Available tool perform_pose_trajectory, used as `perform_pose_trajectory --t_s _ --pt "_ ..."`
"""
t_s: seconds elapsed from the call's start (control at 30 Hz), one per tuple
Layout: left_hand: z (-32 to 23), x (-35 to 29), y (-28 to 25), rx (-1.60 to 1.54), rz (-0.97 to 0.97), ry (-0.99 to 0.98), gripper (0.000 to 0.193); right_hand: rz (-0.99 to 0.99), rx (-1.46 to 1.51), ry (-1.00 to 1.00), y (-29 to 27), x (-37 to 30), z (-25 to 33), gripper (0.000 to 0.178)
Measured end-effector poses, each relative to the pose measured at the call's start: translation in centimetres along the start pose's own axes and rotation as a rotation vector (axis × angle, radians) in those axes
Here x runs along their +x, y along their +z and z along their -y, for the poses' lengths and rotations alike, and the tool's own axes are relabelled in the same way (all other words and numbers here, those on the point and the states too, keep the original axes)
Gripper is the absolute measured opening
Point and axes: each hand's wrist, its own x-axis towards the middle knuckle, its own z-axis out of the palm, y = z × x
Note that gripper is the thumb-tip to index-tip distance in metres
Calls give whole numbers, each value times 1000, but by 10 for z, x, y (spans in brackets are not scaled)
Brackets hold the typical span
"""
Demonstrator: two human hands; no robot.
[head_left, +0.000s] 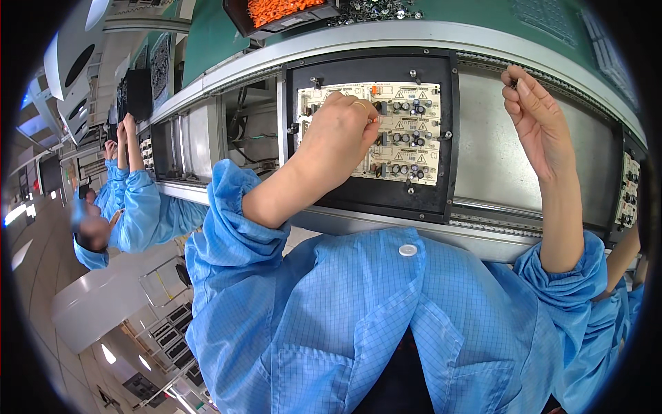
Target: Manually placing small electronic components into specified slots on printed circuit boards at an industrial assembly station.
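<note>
A cream circuit board panel [429, 169] lies in a black carrier frame [365, 65] on the line in front of me. Rows of black cylindrical capacitors [418, 107] and other small parts stand on it, with one orange component [375, 90] near its far edge. My left hand [336, 134] is over the panel's left half, hiding much of it. Its fingers are pinched close to the board; what they hold is too small to make out. Raised to the right of the carrier, my right hand [541, 117] pinches a small dark part [512, 83] between thumb and fingers.
Beyond the metal rail [372, 34] sit a black bin of orange components [283, 12] and a pile of small metal parts [379, 10]. Another carrier with a board [627, 190] stands at far right. At left, a co-worker in blue [148, 207] reaches over the same line.
</note>
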Motion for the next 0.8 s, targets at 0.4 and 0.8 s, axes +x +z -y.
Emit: perform_pose_trajectory --t_s 0.4,0.8 --pt "96 117 -71 467 -612 -11 14 55 -577 -89 39 -14 -22 17" --pt "169 169 -85 396 -635 -163 14 204 -1563 -459 82 -43 -58 34"
